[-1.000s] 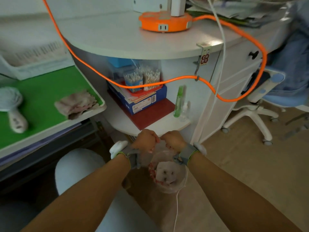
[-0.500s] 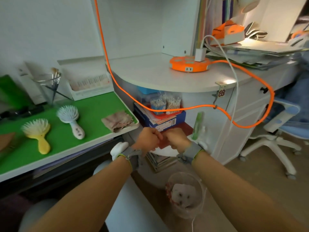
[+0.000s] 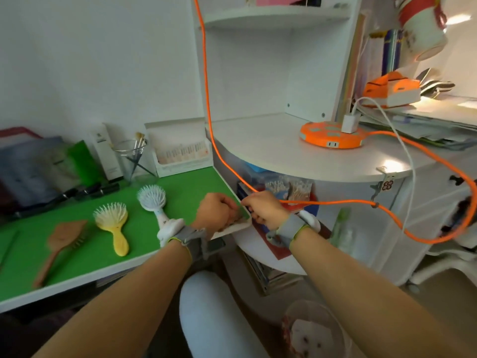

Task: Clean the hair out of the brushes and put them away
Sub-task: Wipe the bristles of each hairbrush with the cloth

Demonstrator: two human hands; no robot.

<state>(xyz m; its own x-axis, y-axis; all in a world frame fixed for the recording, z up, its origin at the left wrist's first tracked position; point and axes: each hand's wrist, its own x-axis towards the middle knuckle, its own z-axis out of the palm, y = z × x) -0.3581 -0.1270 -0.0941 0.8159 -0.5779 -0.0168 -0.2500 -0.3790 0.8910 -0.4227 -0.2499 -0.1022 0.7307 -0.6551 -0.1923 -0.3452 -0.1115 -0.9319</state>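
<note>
Green covers the desk (image 3: 191, 184), and from my remote seat I see three brushes lying on it in a row, apart from one another. The wooden brush (image 3: 63, 237) is nearest the front left, the yellow brush (image 3: 113, 223) is in the middle, and the white brush (image 3: 154, 202) is further back, just left of my wrists. My left hand (image 3: 215, 211) and right hand (image 3: 265, 211) are both clenched, knuckles up. Their fingertips nearly meet over the desk's front right corner, and I cannot tell whether either one is pinching anything. An orange cable (image 3: 206, 99) hangs down behind the right hand. On the floor below my right forearm stands a clear bin (image 3: 335, 329) with a crumpled tissue (image 3: 307, 337) inside.
</note>
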